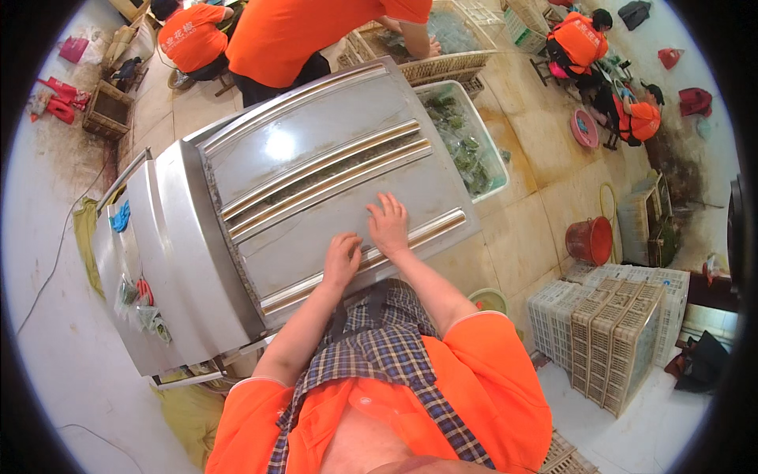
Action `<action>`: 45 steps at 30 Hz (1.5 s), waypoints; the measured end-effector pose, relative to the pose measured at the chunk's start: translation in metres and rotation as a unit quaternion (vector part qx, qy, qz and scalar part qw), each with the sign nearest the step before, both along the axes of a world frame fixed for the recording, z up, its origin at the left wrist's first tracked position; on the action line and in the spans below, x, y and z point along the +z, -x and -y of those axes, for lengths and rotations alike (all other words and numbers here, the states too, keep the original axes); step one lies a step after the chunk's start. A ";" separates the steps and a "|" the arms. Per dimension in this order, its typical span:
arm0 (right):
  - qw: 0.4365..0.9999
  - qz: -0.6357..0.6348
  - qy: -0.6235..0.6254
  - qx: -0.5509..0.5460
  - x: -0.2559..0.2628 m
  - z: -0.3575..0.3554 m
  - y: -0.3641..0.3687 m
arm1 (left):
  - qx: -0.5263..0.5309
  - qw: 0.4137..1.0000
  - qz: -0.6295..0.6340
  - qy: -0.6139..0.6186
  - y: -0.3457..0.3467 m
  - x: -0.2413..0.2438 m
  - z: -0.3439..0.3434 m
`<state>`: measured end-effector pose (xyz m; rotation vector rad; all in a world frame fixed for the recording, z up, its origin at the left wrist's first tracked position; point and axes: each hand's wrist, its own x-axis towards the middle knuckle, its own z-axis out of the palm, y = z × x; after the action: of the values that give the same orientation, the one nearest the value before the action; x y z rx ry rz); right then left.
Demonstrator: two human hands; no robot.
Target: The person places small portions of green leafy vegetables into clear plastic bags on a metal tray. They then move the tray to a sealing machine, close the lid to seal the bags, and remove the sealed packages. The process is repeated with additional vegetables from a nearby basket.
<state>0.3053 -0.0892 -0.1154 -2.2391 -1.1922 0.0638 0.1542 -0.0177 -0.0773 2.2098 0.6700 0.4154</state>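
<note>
A large stainless-steel machine with a flat metal lid [314,207] stands before me, metal rails running across its top. My left hand [342,259] is over the rail nearest my apron, fingers loosely curled, with nothing seen in it. Just right of it, my right hand [389,225] lies over the lid with its fingers spread, holding nothing. Red-handled scissors [144,291], a blue glove [121,217] and small bags of green leaves [127,294] are on the machine's sloping left part.
A white tub [500,178] of bagged greens adjoins the lid's far right edge. A co-worker in orange [308,35] leans over a crate beyond the machine; others sit farther off. Stacked plastic crates [598,338] and a red bucket [589,241] stand at right.
</note>
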 end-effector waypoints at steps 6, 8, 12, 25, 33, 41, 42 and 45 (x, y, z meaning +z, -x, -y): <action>0.998 0.054 -0.007 -0.006 -0.008 -0.003 0.005 | 0.050 0.998 0.023 -0.027 0.078 0.000 0.001; 0.998 0.065 -0.005 -0.001 -0.012 -0.004 0.006 | 0.060 0.997 0.029 -0.039 0.101 -0.004 0.002; 0.997 0.079 0.000 -0.004 -0.012 -0.002 0.006 | 0.053 0.995 0.039 -0.076 0.126 -0.005 0.005; 1.000 0.009 -0.014 0.006 -0.009 0.002 0.004 | 0.239 0.971 0.020 0.024 0.114 -0.007 0.006; 0.991 -0.129 -0.001 0.019 -0.003 0.001 -0.008 | 0.275 0.957 0.064 0.070 0.070 0.010 -0.002; 0.948 -0.301 0.009 0.100 0.015 -0.027 -0.027 | 0.265 0.926 0.110 0.245 0.064 0.020 -0.025; 0.942 -0.320 -0.006 0.104 0.018 -0.031 -0.027 | 0.270 0.920 0.116 0.259 0.062 0.025 -0.030; 0.941 -0.306 -0.061 0.128 0.004 -0.049 -0.026 | 0.286 0.917 0.117 0.254 0.057 0.036 -0.049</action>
<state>0.3315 -0.0400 -0.1118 -1.7438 -1.0824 0.7143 0.0970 0.0316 -0.0414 1.4224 1.1455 0.6959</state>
